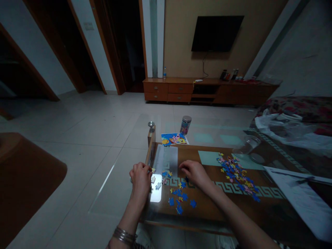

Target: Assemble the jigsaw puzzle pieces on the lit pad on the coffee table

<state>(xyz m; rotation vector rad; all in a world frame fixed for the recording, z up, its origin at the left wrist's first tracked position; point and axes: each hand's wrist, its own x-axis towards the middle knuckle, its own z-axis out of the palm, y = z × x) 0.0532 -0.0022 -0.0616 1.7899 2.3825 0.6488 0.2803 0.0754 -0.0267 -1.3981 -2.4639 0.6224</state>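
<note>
My left hand [140, 180] rests near the left edge of the glass-topped table [207, 211], its fingers curled around a small puzzle piece [153, 170] at the fingertips. My right hand [195, 172] lies palm down on the glass, fingers bent, touching loose pieces. Between and below the hands lie several small blue and yellow puzzle pieces [178, 200]. A larger heap of colourful pieces [237, 174] lies to the right of my right hand. A printed cartoon picture [173, 139] lies further back on the table.
A round tin [185, 125] stands behind the picture. A clear glass bowl [250, 143] sits at the right, with white papers [298, 193] near the right edge. A sofa with a cloth [293, 121] is at far right, a TV cabinet [207, 90] at the back.
</note>
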